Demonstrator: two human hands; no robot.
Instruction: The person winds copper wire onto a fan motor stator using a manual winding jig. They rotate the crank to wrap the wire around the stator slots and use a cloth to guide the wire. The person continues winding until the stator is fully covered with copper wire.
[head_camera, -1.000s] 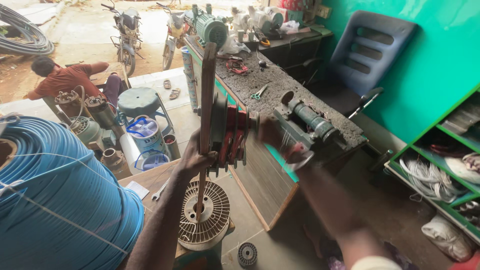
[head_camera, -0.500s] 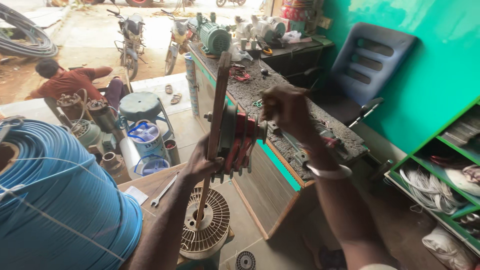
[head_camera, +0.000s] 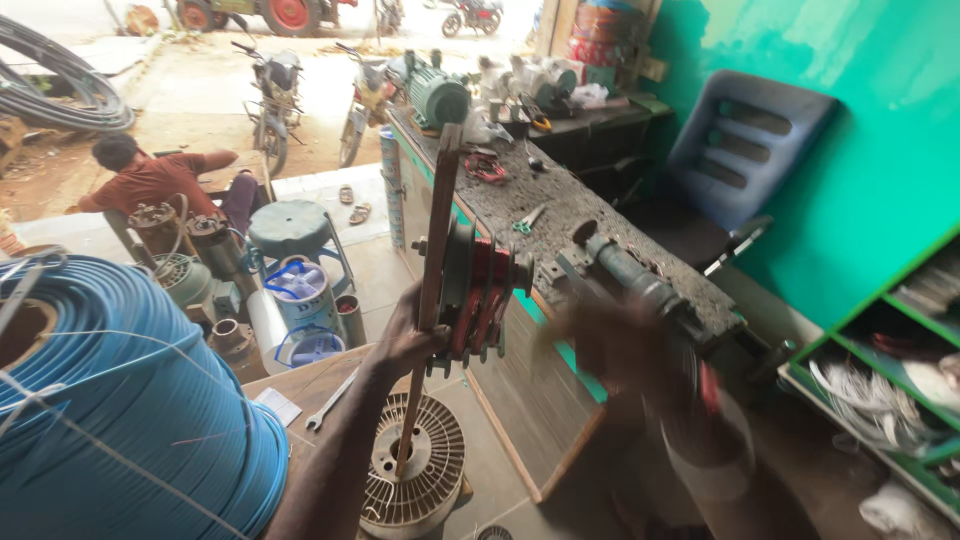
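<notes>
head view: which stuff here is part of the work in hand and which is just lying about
In hand: left hand gripping upright wooden bar with red winding former; blurred right hand.
Lying about: scissors, spanner, blue cable coil, finned rotor.

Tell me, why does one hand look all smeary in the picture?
In the head view, the right hand is streaked with motion blur; the left hand gripping the wooden winding frame looks sharp. Bright daylight washes out the street behind, and the blue wire coil bulges at the edge.

Green wall (head_camera: 880, 130), cluttered workbench (head_camera: 570, 215), sunlit yard (head_camera: 180, 70).
</notes>
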